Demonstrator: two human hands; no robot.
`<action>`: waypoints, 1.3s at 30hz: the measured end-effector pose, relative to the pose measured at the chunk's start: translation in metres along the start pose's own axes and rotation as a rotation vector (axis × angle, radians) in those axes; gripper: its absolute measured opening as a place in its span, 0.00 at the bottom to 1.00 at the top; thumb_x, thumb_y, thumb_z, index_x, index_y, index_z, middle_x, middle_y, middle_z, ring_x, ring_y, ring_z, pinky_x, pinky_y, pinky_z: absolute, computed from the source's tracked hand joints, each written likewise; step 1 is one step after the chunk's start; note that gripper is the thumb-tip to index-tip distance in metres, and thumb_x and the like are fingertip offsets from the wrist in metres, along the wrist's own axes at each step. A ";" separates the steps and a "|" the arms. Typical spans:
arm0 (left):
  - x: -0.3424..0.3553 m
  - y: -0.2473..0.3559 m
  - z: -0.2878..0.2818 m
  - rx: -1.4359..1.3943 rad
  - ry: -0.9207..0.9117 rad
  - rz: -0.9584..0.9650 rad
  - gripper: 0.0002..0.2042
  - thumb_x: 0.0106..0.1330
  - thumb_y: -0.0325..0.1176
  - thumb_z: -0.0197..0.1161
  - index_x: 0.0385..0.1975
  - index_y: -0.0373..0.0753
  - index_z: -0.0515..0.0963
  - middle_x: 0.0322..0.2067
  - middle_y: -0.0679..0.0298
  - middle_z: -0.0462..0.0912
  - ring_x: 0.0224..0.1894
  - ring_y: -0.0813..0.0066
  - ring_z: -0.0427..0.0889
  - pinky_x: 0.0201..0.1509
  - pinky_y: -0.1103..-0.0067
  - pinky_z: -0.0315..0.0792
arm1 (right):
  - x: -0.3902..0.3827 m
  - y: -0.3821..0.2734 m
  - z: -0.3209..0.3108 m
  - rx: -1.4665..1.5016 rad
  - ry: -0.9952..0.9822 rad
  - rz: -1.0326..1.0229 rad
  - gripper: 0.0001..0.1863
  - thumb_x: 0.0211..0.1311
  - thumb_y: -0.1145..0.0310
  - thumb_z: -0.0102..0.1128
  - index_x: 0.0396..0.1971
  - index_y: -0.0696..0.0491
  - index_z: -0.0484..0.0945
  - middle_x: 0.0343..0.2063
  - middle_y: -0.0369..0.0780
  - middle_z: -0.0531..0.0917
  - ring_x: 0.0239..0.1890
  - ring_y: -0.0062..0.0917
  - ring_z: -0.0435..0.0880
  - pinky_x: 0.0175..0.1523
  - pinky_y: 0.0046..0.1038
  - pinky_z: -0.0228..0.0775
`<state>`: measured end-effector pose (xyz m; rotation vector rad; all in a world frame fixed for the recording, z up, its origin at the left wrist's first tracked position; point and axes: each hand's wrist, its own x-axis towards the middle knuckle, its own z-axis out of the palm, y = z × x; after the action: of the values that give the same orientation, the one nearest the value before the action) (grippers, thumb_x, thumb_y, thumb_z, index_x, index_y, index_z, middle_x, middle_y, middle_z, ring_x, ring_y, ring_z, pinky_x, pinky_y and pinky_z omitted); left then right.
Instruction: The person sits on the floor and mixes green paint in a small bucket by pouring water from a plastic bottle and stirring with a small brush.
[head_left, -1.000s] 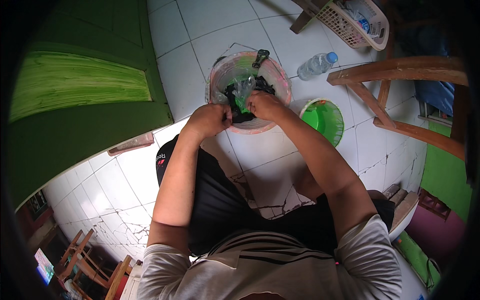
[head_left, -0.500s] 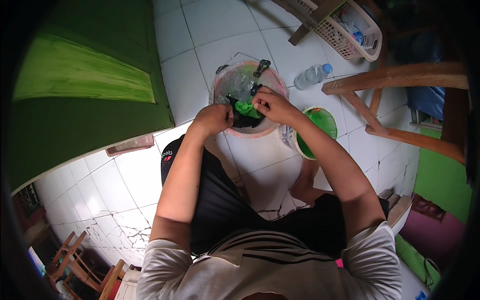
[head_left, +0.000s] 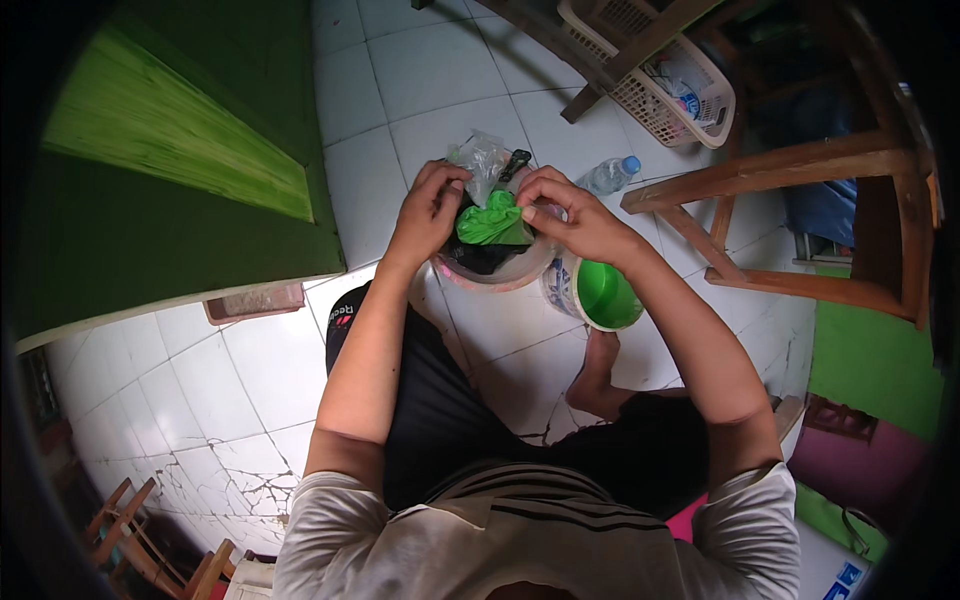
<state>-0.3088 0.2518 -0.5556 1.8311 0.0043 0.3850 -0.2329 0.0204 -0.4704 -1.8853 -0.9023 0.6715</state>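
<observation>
A bucket with a pinkish rim sits on the floor before me, holding black plastic, a bright green plastic bag and crumpled clear plastic. My left hand is over the bucket's left side, fingers curled; whatever they grip is hard to make out. My right hand pinches the green bag at its right side. Just right of the bucket stands a smaller pail with a green inside.
A clear bottle lies beyond the pail. Around are a wooden frame, a beige basket, a green door panel at left, a reddish tray and my bare foot on the tiles.
Both hands have risen toward the bucket's far side, the left one most. The green bag now shows large between them, and the clear plastic sticks up higher. The view has shifted slightly.
</observation>
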 end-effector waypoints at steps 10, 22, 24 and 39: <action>0.000 0.068 0.018 -0.084 -0.346 0.470 0.38 0.62 0.66 0.61 0.58 0.37 0.76 0.65 0.48 0.70 0.69 0.45 0.68 0.70 0.59 0.64 | -0.051 -0.094 -0.019 0.081 0.127 0.024 0.07 0.70 0.69 0.59 0.42 0.55 0.78 0.48 0.39 0.73 0.57 0.30 0.72 0.65 0.29 0.62; -0.088 0.101 0.138 -0.916 -1.060 -0.468 0.36 0.59 0.48 0.77 0.63 0.37 0.69 0.51 0.65 0.78 0.54 0.74 0.77 0.58 0.75 0.72 | -0.181 -0.083 -0.016 0.092 0.545 0.323 0.06 0.71 0.71 0.60 0.42 0.57 0.77 0.47 0.38 0.73 0.53 0.24 0.73 0.61 0.25 0.63; -0.109 0.100 0.154 -0.995 -1.019 -0.670 0.34 0.60 0.47 0.76 0.61 0.38 0.70 0.50 0.67 0.78 0.53 0.76 0.77 0.58 0.76 0.72 | -0.192 -0.051 -0.005 0.237 0.614 0.418 0.05 0.74 0.69 0.58 0.43 0.54 0.77 0.43 0.34 0.75 0.49 0.18 0.74 0.58 0.22 0.64; -0.143 0.079 0.236 -0.916 -0.742 -1.123 0.29 0.66 0.43 0.70 0.62 0.37 0.70 0.52 0.60 0.79 0.52 0.71 0.81 0.53 0.71 0.79 | -0.225 0.064 0.031 0.533 0.790 0.897 0.26 0.71 0.57 0.63 0.58 0.61 0.74 0.48 0.41 0.82 0.48 0.22 0.80 0.52 0.23 0.72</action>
<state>-0.3977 -0.0202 -0.5757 0.7515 0.2814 -0.9482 -0.3677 -0.1661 -0.5223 -1.7498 0.6186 0.5066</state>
